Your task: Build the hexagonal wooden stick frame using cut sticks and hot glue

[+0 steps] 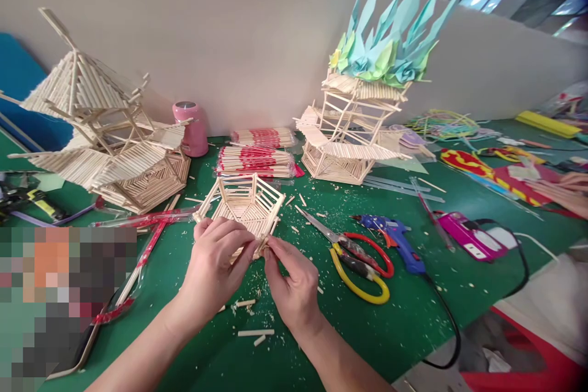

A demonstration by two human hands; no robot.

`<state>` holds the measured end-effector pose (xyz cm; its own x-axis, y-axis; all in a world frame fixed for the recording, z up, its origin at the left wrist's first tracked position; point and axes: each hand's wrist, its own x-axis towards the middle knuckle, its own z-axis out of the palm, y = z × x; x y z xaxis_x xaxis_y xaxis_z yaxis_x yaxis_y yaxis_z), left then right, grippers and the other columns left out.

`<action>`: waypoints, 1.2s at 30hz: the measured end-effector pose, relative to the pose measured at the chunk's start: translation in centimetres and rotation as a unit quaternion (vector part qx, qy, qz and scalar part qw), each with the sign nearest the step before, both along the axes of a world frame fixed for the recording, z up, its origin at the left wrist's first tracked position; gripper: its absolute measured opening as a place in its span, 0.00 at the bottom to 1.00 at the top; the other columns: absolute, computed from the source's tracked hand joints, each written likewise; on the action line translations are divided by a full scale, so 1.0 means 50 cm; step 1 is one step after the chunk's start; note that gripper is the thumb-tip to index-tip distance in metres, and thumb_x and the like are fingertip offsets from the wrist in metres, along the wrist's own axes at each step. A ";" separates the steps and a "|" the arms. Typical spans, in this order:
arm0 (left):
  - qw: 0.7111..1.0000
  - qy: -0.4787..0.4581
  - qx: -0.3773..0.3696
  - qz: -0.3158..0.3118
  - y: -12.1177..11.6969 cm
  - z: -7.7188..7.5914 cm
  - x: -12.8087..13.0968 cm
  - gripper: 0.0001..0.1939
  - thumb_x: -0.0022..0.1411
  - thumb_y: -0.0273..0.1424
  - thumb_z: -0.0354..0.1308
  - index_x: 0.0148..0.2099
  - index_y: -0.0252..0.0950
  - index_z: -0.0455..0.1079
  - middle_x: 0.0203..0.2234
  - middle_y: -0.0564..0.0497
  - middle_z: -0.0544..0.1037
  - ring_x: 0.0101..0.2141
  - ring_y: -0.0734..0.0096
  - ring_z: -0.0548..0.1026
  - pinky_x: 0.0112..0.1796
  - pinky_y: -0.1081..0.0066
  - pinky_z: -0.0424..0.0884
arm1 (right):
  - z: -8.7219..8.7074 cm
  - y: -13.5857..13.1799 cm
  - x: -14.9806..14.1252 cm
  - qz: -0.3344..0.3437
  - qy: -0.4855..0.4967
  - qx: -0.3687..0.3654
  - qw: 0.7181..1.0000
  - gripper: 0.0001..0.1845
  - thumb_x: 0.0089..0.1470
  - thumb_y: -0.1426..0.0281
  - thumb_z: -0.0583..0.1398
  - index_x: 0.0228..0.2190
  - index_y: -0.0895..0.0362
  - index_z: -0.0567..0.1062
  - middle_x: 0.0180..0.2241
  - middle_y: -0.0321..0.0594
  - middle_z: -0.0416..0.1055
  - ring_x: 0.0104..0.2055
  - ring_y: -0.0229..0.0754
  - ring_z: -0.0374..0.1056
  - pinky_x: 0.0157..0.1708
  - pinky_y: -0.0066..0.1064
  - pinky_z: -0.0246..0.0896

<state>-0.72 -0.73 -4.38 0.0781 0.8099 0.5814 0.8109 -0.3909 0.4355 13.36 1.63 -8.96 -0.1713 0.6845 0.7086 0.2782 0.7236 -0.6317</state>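
A small many-sided frame (248, 208) built of thin wooden sticks stands on the green table, with slatted sides and a slatted floor. My left hand (218, 260) reaches over its near edge, thumb and fingers closed on the stickwork there. Close beside it, my right hand (294, 285) pinches the near right corner of the same frame. The fingertips almost meet and hide the spot between them, so any tiny piece held there cannot be made out. Short cut sticks (256, 332) and shavings lie below my hands.
Right of my hands lie scissors (358, 263) and a blue glue gun (395, 239) with a black cord. Behind are bundled sticks (256, 161), a pink cup (195, 128), and two stick pavilions (138, 171), the right one topped with blue paper spikes (404, 24). Another person's hand (567, 190) shows far right.
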 end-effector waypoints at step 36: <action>1.000 0.020 0.018 0.013 0.005 -0.005 0.002 0.05 0.58 0.29 0.54 0.29 0.38 0.66 0.23 0.53 0.76 0.26 0.70 0.71 0.32 0.65 0.57 | 0.006 0.000 0.004 0.006 -0.027 0.001 1.000 0.18 0.50 0.82 0.55 0.43 0.59 0.74 0.36 0.49 0.77 0.39 0.44 0.74 0.37 0.34 0.73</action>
